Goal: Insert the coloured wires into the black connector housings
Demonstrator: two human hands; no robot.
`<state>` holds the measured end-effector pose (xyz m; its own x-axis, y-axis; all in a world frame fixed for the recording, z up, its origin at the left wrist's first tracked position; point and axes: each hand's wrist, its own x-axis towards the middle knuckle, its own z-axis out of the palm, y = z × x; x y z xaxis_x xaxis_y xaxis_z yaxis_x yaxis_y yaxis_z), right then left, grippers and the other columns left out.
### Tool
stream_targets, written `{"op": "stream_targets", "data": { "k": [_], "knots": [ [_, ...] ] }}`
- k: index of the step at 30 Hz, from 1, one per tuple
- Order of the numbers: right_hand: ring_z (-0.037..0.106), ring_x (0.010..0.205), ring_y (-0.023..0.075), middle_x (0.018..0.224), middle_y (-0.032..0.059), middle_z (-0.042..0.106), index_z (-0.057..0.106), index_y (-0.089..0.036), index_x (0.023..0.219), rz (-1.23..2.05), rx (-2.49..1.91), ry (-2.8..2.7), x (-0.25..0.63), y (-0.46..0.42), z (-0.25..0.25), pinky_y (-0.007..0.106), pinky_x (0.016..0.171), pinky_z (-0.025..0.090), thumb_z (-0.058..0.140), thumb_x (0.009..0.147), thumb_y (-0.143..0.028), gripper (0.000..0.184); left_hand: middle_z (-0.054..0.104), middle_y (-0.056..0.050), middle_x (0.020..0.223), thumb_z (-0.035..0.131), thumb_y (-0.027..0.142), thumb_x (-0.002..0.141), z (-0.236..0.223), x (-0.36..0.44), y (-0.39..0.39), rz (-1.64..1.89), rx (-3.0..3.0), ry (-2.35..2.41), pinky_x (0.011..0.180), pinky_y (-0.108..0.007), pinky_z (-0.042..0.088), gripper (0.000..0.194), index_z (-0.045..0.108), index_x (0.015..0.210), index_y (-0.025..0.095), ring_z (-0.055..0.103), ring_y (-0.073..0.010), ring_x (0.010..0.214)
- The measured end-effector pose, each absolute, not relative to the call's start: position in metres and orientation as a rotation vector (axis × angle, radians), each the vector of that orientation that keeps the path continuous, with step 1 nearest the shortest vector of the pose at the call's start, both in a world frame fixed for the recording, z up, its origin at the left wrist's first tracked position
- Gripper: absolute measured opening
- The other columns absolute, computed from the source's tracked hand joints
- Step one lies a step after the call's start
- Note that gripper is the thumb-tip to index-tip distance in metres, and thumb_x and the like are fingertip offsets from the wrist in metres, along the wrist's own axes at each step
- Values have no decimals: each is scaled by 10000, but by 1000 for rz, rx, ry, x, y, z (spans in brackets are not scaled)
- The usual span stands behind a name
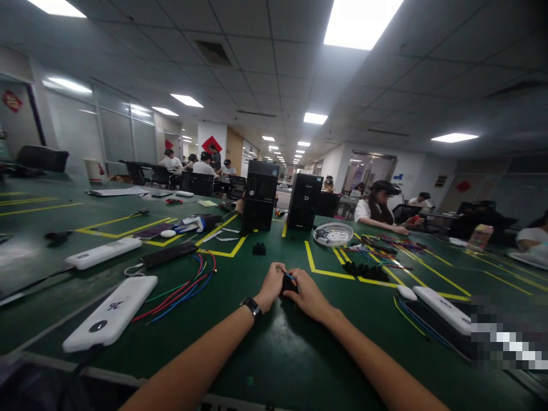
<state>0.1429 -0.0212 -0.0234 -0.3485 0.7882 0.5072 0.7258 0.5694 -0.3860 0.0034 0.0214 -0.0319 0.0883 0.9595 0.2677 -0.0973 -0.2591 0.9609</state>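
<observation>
Just above the table's near middle, my left hand point(270, 288) and my right hand point(307, 292) meet with fingers closed. Between them is a small black block point(290, 286), partly hidden by my fingers. A short piece of blue wire point(290, 276) shows at my right fingertips, against the top of the block. My left fingers press together on the block's left side; their exact grip is hidden. A similar black block point(259, 249) lies on the green table point(274, 354) ahead of my hands, and more black blocks point(367, 271) lie in a row to the right.
Two black computer towers point(261, 197) stand ahead, beside a white round basket point(333, 234). Loose coloured wires point(188, 291) and a white power bank point(112, 313) lie left; another power bank point(443, 308) lies right. A person point(379, 208) sits across the table at right.
</observation>
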Motion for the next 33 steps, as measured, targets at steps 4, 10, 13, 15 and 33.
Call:
{"op": "stream_targets", "data": {
  "k": [4,10,13,15,33],
  "knots": [
    [549,838,194,889,47,598,566,-177,927,127,-1366,-2100,156,24,-32,300,747,412,675,747,-283,236,482,-91,1088,452,210,848,-16,-11,11,1595,1603,1067,994,-398,271,148,505,981,175,384,-224,1100],
    [519,703,160,764,16,589,562,-183,769,81,-1439,-2051,145,104,-39,256,659,377,622,782,-268,105,549,-59,956,396,109,854,-9,11,-40,1368,2367,646,877,-336,380,145,518,888,181,476,-190,948],
    [511,754,177,782,30,581,543,-185,726,45,-1431,-2014,131,135,-41,265,684,363,625,785,-291,146,552,-56,999,430,145,855,-11,22,-56,1111,2781,263,885,-315,383,150,518,973,172,476,-181,972],
    [507,787,186,789,35,577,538,-185,723,34,-1417,-2001,125,149,-43,270,707,359,618,793,-289,149,539,-57,1002,432,151,860,-12,24,-57,1016,2832,249,886,-286,390,148,508,987,159,472,-169,972],
    [512,980,198,1004,62,593,555,-175,887,116,-1256,-2071,116,182,-49,299,859,379,635,801,-243,135,474,-69,1093,506,187,833,-30,37,-31,783,2833,444,839,-273,420,276,451,1102,167,436,-185,1012]
  ]
}}
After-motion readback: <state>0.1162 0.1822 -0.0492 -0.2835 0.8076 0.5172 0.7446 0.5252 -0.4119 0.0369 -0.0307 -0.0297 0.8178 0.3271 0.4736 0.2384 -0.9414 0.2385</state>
